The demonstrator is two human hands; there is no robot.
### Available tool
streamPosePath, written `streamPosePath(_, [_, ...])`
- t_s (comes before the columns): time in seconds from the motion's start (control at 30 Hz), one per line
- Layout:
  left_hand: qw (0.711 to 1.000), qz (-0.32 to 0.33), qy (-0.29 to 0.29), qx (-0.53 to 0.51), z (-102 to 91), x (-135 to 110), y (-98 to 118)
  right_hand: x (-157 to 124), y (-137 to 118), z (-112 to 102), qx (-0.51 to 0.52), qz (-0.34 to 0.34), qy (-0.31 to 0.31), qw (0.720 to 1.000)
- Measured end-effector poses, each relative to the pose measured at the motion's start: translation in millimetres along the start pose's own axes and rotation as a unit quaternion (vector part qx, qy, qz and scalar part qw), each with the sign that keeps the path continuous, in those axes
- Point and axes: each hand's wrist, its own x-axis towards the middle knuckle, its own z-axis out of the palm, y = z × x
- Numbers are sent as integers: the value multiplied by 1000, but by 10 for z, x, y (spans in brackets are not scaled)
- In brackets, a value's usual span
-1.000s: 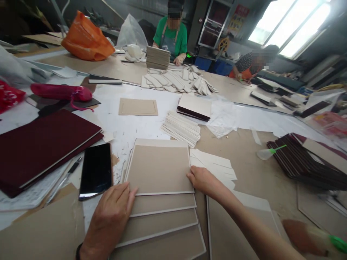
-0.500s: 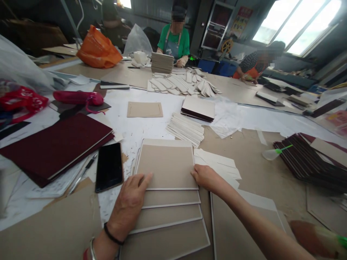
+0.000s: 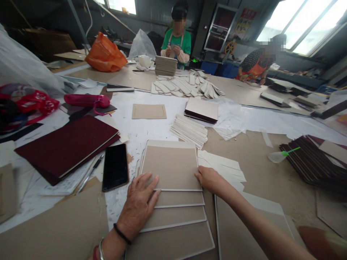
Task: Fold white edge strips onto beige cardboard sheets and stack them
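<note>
Farther onto top board (image 3: 171,167), left hand (image 3: 138,206)

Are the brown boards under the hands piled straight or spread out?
Spread out: the boards overlap like steps, lower edges showing; left hand and right hand touch the top one.

Daylight pours from the windows (image 3: 300,25) at upper right (blown out to white), leaving the far left dim. The tabletop (image 3: 260,169) is evenly lit with soft shadows. Wide-angle bending curves the edges, and the bottom-right corner blurs.

a bookbinding workshop: stacked board covers (image 3: 166,65), maroon folders (image 3: 66,146), long worktable (image 3: 260,173)
</note>
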Motion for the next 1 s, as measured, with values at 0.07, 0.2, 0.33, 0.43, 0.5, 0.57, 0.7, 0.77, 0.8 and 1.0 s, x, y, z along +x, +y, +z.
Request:
streamPosePath(0.07, [1000,0,9,-2,16,5,-8,-4,-2,1,1,0,1,1000])
streamPosePath(0.2, [1000,7,23,0,36,8,-27,-10,-6,-3,3,0,5,1000])
streamPosePath(0.33, [1000,7,27,-3,52,-1,-38,-17,-7,0,3,3,7,1000])
streamPosePath(0.43, [999,-1,32,-11,65,-11,-39,-15,1,2,4,3,5,1000])
streamPosePath(0.5, [999,-10,32,-19,70,-18,-36,-8,9,-2,4,0,1,1000])
streamPosePath(0.57, [999,-19,29,-27,68,-24,-31,0,16,-11,5,-6,-5,1000])
streamPosePath(0.7, [999,-27,27,-37,57,-27,-29,4,18,-36,5,-17,-13,1000])
streamPosePath(0.77, [999,-26,28,-36,56,-24,-33,-1,16,-45,6,-20,-17,1000])
streamPosePath(0.8, [999,-23,30,-35,56,-23,-34,-4,16,-48,6,-21,-18,1000])
streamPosePath(1.0, [999,-12,40,-28,53,-14,-29,-13,20,-50,10,-25,-19,999])
